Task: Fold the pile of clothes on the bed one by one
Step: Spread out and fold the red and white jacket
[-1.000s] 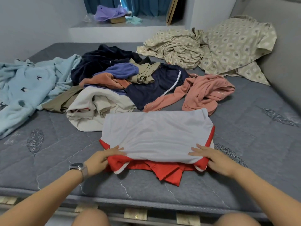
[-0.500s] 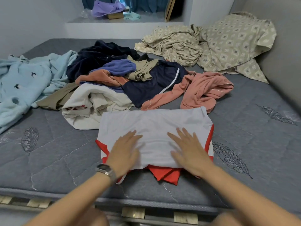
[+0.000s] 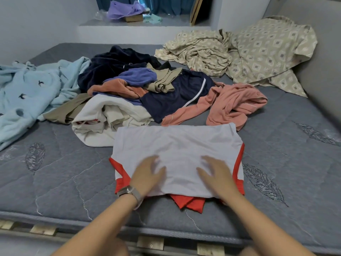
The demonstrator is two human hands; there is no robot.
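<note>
Both hands [image 3: 181, 174] nearer together now on shirt [image 3: 177, 145] (grey mattress [image 3: 64, 172])

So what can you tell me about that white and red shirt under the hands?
The white and red shirt looks like soft, thin cloth. It lies flat on the grey mattress, folded into a rough rectangle, mostly white on top, with red edging at both sides and red parts poking out at the near edge. The left hand and right hand both rest on it, fingers spread. Its far edge meets the clothes pile.
</note>
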